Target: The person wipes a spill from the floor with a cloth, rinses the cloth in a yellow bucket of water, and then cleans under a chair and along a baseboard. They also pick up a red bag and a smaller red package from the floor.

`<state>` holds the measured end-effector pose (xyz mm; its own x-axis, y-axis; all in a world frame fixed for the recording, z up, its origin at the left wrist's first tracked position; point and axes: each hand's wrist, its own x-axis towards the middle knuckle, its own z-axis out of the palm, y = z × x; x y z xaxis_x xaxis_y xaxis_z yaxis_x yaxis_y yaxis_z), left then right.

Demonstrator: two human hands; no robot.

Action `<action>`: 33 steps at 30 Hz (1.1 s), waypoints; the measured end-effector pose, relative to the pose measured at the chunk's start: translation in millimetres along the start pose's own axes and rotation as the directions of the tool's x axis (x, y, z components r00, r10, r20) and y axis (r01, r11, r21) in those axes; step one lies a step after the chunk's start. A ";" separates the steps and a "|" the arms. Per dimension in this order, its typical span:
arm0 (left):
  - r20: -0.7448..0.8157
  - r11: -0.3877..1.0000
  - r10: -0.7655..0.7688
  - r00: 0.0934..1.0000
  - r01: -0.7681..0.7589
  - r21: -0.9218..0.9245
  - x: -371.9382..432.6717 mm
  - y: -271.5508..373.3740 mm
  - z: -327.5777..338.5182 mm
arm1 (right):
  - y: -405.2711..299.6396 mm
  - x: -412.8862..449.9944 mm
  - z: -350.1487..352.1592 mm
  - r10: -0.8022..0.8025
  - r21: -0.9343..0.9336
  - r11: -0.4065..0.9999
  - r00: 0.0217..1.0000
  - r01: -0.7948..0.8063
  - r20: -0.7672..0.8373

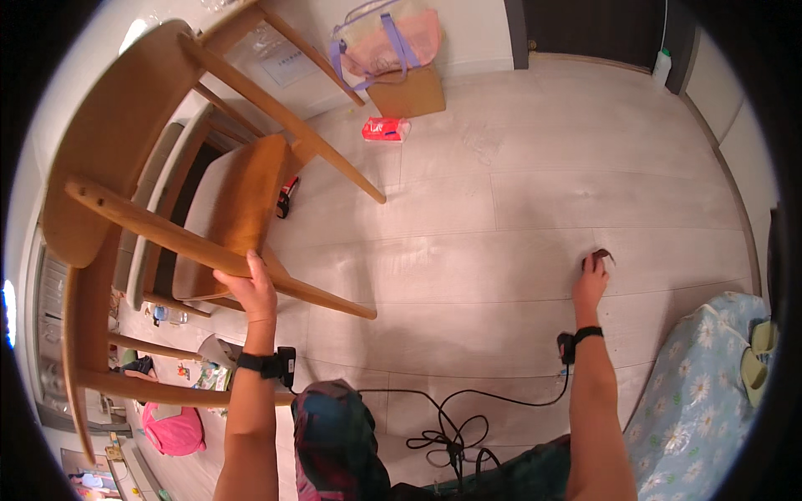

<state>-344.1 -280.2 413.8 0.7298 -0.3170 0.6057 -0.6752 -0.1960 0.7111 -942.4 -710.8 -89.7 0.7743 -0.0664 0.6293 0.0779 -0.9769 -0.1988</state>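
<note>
A wooden chair [232, 206] with a curved backrest leans tilted at the left. My left hand [250, 288] is against one of its rear legs, thumb on top and fingers below, gripping it. At the right, my right hand [590, 282] is low over the pale floor, its fingers closed on a small dark brown object [601, 254] that I cannot identify. Both wrists wear black straps with small devices, joined by black cables [454, 448] that lie looped before my knees.
A second wooden chair [88, 332] stands at the left edge. Ahead are a red packet [385, 129], a cardboard box [410, 94] and a pink-and-purple bag [395, 44]. A daisy-patterned cover [689, 376] is at the right, a pink bag [172, 428] lower left, a white bottle [661, 67] by the door.
</note>
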 end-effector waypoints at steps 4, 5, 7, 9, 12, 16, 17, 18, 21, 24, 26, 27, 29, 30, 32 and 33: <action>0.010 0.950 0.225 0.974 -0.222 0.218 28.1 19.2 -13.8 | -86.0 -10.1 -29.3 0.016 0.020 1.000 0.998 -0.014 -0.055; 0.019 0.948 0.186 0.982 -0.185 0.260 22.0 25.9 -14.0 | -118.3 -14.0 -25.7 0.021 0.026 0.999 0.998 -0.019 -0.056; 0.016 0.939 0.119 0.993 -0.117 0.323 21.5 41.9 -26.2 | -134.4 -7.1 -33.8 0.018 0.013 1.000 0.998 -0.017 -0.066; 0.055 0.771 0.202 0.978 -0.193 0.607 8.8 55.4 -29.2 | -126.7 -11.7 -41.5 0.048 0.010 0.999 0.998 -0.047 -0.051; 0.320 0.729 -0.188 0.929 -0.086 0.679 -66.1 75.9 -2.5 | -96.2 -57.1 -61.7 0.070 -0.042 0.997 0.998 -0.070 0.007; 0.881 0.885 -0.466 -0.078 -0.040 0.464 -102.1 93.6 115.1 | -102.4 -77.9 -43.4 0.134 -0.003 0.991 0.982 -0.135 0.134; 0.917 0.916 -0.398 0.021 0.069 0.396 -115.4 76.2 168.5 | -107.0 -79.2 -30.0 0.162 0.020 0.986 0.970 -0.168 0.180; 0.938 0.945 -0.308 0.158 0.162 0.283 -111.7 62.7 223.9 | -89.3 -60.2 -27.2 0.176 0.007 0.983 0.961 -0.181 0.212; 0.885 0.925 -0.372 0.279 0.031 0.379 -73.9 -54.3 332.7 | -75.1 35.2 59.5 0.192 0.086 0.972 0.950 -0.219 0.246; 0.732 0.771 -0.565 0.381 -0.072 0.633 -53.7 -131.4 415.8 | -45.9 125.5 126.7 0.219 0.088 0.961 0.914 -0.263 0.342; 0.608 0.646 -0.673 0.421 -0.067 0.761 -50.5 -170.4 463.8 | -48.7 197.3 193.7 0.252 0.080 0.949 0.884 -0.306 0.393; 0.572 0.627 -0.696 0.434 -0.019 0.779 -47.9 -199.1 485.9 | -50.2 225.1 222.9 0.266 0.070 0.944 0.867 -0.324 0.421; 0.503 0.593 -0.728 0.465 0.061 0.803 -35.1 -229.6 538.0 | -64.5 280.7 283.7 0.311 0.040 0.930 0.843 -0.364 0.438; 0.505 0.603 -0.731 0.459 0.088 0.793 -23.7 -251.3 566.7 | -15.5 295.7 291.4 0.303 0.024 0.935 0.833 -0.353 0.463; 0.486 0.585 -0.700 0.523 0.030 0.810 3.5 -290.7 589.8 | 31.4 343.8 311.3 0.390 -0.023 0.908 0.824 -0.418 0.410; 0.519 0.587 -0.708 0.479 -0.009 0.810 8.5 -299.7 607.2 | 63.0 349.0 310.3 0.479 -0.075 0.867 0.781 -0.493 0.401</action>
<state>-200.3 -787.7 -11.0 0.7721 -0.4945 -0.3991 -0.4895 -0.8633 0.1227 -472.4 -732.5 -115.6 0.8936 -0.4386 0.0948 -0.3618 -0.8292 -0.4262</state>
